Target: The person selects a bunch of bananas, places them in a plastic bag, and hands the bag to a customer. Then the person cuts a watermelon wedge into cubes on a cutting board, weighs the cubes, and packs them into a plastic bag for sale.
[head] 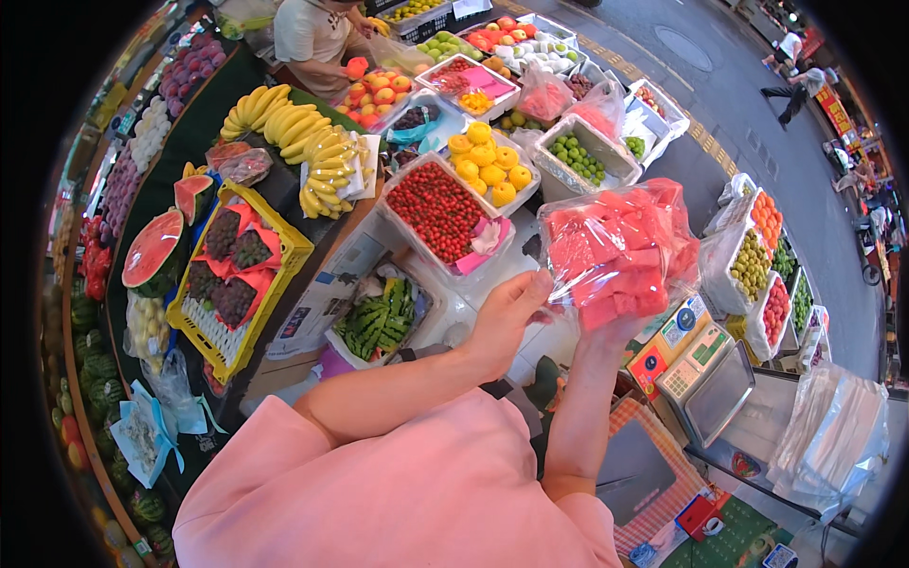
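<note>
Cut red watermelon pieces in a clear plastic bag [618, 248] are held up in front of me. My left hand [508, 312] grips the bag's left edge, with its thumb uppermost. My right hand [614, 332] bears the bag from below; most of its fingers are hidden behind the fruit. Beyond and left of the bag stand a box of small red fruit [437, 213] and a box of yellow fruit in foam nets [491, 165]. A digital scale [717, 390] lies to the right, near my right forearm.
At left are a yellow crate of grapes [280, 284], a halved watermelon [153, 248] and bananas [295, 135]. A box of watermelon rinds [380, 319] stands low. Another person [312, 42] handles fruit at the top. Plastic bags [827, 433] hang at right; a road [746, 106] runs beyond.
</note>
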`<state>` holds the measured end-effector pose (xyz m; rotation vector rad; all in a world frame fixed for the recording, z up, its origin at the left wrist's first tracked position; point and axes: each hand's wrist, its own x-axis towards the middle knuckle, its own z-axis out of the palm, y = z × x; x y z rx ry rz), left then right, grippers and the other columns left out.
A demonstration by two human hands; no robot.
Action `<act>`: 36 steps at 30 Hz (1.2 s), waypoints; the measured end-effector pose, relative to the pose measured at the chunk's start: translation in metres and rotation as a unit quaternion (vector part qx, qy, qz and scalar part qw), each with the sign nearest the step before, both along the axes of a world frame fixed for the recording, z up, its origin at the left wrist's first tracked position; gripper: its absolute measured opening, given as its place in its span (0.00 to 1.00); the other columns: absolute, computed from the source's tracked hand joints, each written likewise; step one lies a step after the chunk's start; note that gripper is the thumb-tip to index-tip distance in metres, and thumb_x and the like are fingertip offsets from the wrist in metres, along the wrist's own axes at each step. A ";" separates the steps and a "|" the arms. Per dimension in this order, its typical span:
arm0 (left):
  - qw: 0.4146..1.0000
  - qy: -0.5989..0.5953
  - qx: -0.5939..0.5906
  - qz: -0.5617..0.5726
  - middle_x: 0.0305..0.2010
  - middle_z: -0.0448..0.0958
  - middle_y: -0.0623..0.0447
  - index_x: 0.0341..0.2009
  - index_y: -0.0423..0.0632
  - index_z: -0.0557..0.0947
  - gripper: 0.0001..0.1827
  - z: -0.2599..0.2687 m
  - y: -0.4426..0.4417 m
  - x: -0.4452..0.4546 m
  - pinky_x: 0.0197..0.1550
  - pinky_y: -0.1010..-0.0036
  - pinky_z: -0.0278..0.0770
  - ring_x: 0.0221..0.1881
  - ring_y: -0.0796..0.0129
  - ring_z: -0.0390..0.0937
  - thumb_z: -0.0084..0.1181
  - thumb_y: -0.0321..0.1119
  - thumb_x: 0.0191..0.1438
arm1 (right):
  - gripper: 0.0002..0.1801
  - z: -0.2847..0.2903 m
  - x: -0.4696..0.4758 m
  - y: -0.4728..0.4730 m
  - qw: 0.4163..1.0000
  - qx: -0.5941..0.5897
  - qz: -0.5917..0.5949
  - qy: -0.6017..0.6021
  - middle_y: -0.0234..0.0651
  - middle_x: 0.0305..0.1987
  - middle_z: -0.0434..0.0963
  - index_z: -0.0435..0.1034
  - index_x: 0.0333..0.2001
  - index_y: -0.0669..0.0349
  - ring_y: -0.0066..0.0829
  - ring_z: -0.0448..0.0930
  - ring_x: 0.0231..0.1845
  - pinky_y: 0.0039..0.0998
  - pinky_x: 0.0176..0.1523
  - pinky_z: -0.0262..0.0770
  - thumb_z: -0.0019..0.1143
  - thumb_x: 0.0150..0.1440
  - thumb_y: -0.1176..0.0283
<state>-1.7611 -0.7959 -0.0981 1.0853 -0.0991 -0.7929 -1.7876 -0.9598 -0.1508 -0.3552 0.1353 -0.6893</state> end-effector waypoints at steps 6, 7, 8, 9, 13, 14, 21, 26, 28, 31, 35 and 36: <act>0.978 0.101 -0.128 0.130 0.21 0.59 0.62 0.28 0.52 0.65 0.20 -0.001 -0.007 0.003 0.27 0.75 0.60 0.22 0.75 0.59 0.41 0.48 0.72 | 0.33 0.019 0.011 0.014 0.997 -0.016 -0.019 -0.068 0.40 0.67 0.69 0.61 0.66 0.59 0.45 0.71 0.66 0.49 0.68 0.68 0.38 0.66 0.48; 0.979 0.101 -0.115 0.137 0.21 0.57 0.62 0.28 0.53 0.65 0.20 -0.003 -0.010 0.007 0.25 0.76 0.56 0.22 0.77 0.57 0.42 0.50 0.71 | 0.33 0.021 0.013 0.017 0.997 -0.026 -0.023 -0.076 0.40 0.67 0.69 0.60 0.66 0.59 0.45 0.71 0.67 0.49 0.69 0.67 0.38 0.66 0.47; 0.979 0.102 -0.101 0.143 0.21 0.56 0.62 0.29 0.53 0.65 0.21 -0.008 -0.017 0.011 0.22 0.78 0.52 0.21 0.78 0.55 0.43 0.52 0.70 | 0.34 0.026 0.013 0.019 0.996 0.004 -0.016 -0.084 0.40 0.67 0.69 0.60 0.66 0.59 0.44 0.71 0.67 0.49 0.69 0.67 0.38 0.66 0.46; 0.979 0.100 -0.088 0.156 0.21 0.55 0.62 0.29 0.53 0.64 0.21 -0.014 -0.020 0.018 0.20 0.79 0.48 0.20 0.80 0.52 0.43 0.53 0.70 | 0.35 0.041 0.015 0.026 0.995 0.035 -0.002 -0.095 0.39 0.67 0.69 0.60 0.66 0.58 0.44 0.70 0.67 0.49 0.69 0.67 0.38 0.66 0.45; 0.941 -0.140 0.014 0.307 0.26 0.62 0.59 0.32 0.50 0.67 0.17 -0.042 -0.052 0.033 0.24 0.77 0.63 0.24 0.78 0.62 0.47 0.47 0.69 | 0.38 0.059 0.024 0.050 0.993 0.047 -0.061 -0.084 0.39 0.68 0.68 0.59 0.67 0.56 0.44 0.69 0.68 0.50 0.70 0.66 0.38 0.65 0.40; 0.901 -0.235 0.032 0.363 0.37 0.73 0.53 0.42 0.42 0.73 0.13 -0.045 -0.055 0.038 0.41 0.74 0.75 0.37 0.71 0.74 0.48 0.41 0.69 | 0.40 0.066 0.027 0.054 0.994 0.031 -0.060 -0.084 0.38 0.69 0.67 0.58 0.68 0.54 0.44 0.69 0.68 0.50 0.70 0.65 0.39 0.64 0.37; 0.876 -0.466 0.048 0.115 0.56 0.78 0.45 0.62 0.42 0.72 0.21 -0.041 -0.028 0.051 0.59 0.65 0.72 0.56 0.56 0.77 0.49 0.32 0.65 | 0.46 0.046 0.011 0.053 0.988 0.011 -0.048 -0.145 0.36 0.73 0.62 0.55 0.71 0.50 0.45 0.63 0.73 0.52 0.74 0.59 0.46 0.58 0.32; 0.999 -0.050 0.008 0.017 0.59 0.77 0.49 0.61 0.50 0.75 0.21 -0.051 -0.014 0.065 0.60 0.63 0.73 0.59 0.57 0.76 0.40 0.44 0.71 | 0.46 0.056 0.016 0.066 0.983 0.015 -0.007 -0.184 0.34 0.75 0.60 0.53 0.72 0.48 0.46 0.60 0.74 0.54 0.76 0.53 0.48 0.59 0.35; 0.985 0.085 -0.134 0.063 0.60 0.76 0.49 0.61 0.50 0.74 0.25 -0.039 -0.020 0.065 0.62 0.63 0.72 0.60 0.58 0.75 0.37 0.51 0.71 | 0.45 0.063 0.012 0.065 0.989 0.008 -0.017 -0.150 0.34 0.75 0.60 0.53 0.73 0.49 0.46 0.60 0.74 0.54 0.76 0.53 0.49 0.59 0.37; 0.936 0.243 -0.250 0.055 0.62 0.75 0.48 0.61 0.46 0.73 0.30 -0.016 -0.037 0.059 0.65 0.61 0.71 0.60 0.58 0.75 0.32 0.56 0.71 | 0.43 0.056 0.007 0.065 0.988 -0.006 -0.004 -0.156 0.35 0.75 0.59 0.53 0.73 0.49 0.46 0.60 0.74 0.53 0.75 0.54 0.48 0.61 0.40; 0.908 0.246 -0.330 -0.070 0.61 0.75 0.47 0.61 0.47 0.73 0.26 -0.019 -0.025 0.067 0.60 0.57 0.76 0.55 0.56 0.79 0.37 0.50 0.69 | 0.37 0.025 0.012 0.056 0.975 0.074 -0.007 -0.209 0.37 0.72 0.64 0.57 0.70 0.53 0.44 0.64 0.72 0.50 0.74 0.58 0.41 0.65 0.42; 0.921 0.235 -0.307 -0.046 0.61 0.75 0.47 0.62 0.47 0.72 0.27 -0.026 -0.031 0.068 0.61 0.57 0.76 0.56 0.56 0.78 0.36 0.51 0.69 | 0.38 0.039 0.024 0.064 0.983 0.000 -0.042 -0.181 0.37 0.72 0.64 0.57 0.70 0.53 0.43 0.64 0.72 0.48 0.74 0.59 0.42 0.64 0.42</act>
